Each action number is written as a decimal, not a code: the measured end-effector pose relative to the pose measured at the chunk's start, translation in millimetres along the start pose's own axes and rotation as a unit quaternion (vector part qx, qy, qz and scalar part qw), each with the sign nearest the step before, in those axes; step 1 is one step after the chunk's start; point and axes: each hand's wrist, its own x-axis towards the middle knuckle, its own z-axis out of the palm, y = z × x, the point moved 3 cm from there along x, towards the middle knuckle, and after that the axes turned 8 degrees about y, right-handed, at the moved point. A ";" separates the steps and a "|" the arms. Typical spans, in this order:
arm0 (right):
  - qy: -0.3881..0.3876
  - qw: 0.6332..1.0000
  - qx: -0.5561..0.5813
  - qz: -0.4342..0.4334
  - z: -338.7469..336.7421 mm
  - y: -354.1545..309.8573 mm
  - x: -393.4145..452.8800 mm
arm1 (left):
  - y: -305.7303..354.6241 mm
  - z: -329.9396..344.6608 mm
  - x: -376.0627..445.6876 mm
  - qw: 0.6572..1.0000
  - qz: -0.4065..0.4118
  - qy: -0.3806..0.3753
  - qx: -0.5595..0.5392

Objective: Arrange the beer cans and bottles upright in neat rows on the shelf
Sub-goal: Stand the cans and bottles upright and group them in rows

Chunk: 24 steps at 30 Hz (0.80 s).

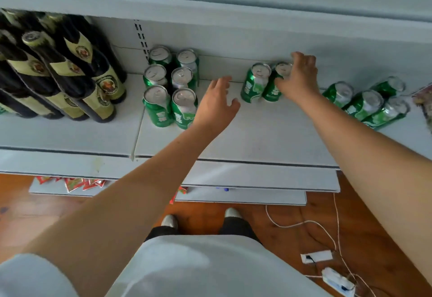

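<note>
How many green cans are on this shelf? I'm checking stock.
12: six in a two-wide block beside the bottles, two mid-shelf, one free and one under the right hand, four far right. More may be hidden.

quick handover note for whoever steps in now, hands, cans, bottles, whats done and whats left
Left hand: open, holding nothing, beside the six-can block.
Right hand: fingers on the right can of the middle pair, near the back wall.
Done: dark bottles upright at left; six-can block two wide, three deep.
Left: join the pair to the block, then the four cans at right.
</note>
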 end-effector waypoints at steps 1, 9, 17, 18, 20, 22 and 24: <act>-0.032 0.999 0.022 0.018 3.2 10.7 5.3 | 1.7 16.0 7.8 0.999 -0.032 -0.021 0.005; -0.062 0.986 0.152 -0.038 35.9 41.5 35.8 | 2.6 106.6 56.5 0.986 -0.150 -0.004 -0.075; -0.104 0.962 0.132 -0.216 49.0 -6.5 37.6 | 1.6 82.6 -1.9 0.944 -0.234 0.228 -0.042; -0.099 0.955 0.118 -0.252 52.0 -22.4 37.7 | 0.8 77.5 -13.4 0.937 -0.240 0.251 -0.031; -0.076 0.946 0.067 -0.307 57.3 -54.4 38.8 | -1.7 68.1 -30.5 0.928 -0.248 0.278 -0.002; -0.073 0.941 0.037 -0.328 65.3 -83.7 40.0 | -6.0 60.5 -39.1 0.922 -0.257 0.289 0.015; -0.080 0.941 0.024 -0.329 76.5 -105.0 39.8 | -11.4 57.2 -40.9 0.920 -0.257 0.296 0.014</act>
